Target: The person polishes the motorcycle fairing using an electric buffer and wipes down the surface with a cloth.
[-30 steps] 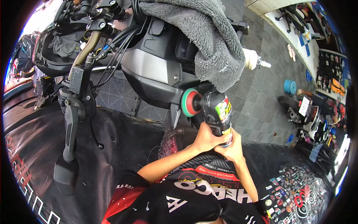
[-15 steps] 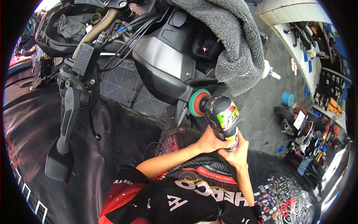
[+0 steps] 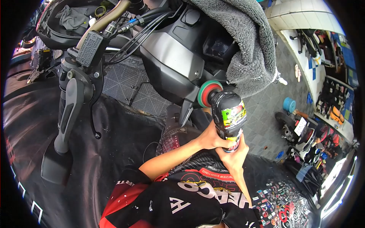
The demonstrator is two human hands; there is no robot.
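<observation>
Both of my hands are wrapped around a cordless polisher (image 3: 229, 110) with a black body and bright green and yellow stickers. My left hand (image 3: 210, 137) grips it from the left side and my right hand (image 3: 234, 154) closes on the lower end. Its round pad (image 3: 205, 94), red with a green edge, sits against or very near the lower edge of a scooter's black and silver body panel (image 3: 167, 57). Exact contact is hard to make out. A grey fluffy towel (image 3: 251, 49) drapes over the scooter just beyond the tool.
At left, the handlebar carries a brake lever (image 3: 95, 110) and a dark mirror (image 3: 57, 165). An open storage compartment (image 3: 47, 45) holds a grey cloth. On the right are a blue roll (image 3: 289, 104), another motorcycle (image 3: 294, 127) and shelves (image 3: 334, 95). Stickers (image 3: 279, 205) cover a surface at lower right.
The view has shifted slightly, moving the scooter a little rightward in the picture. The polisher stands more upright, its pad slightly higher; both hands keep their hold.
</observation>
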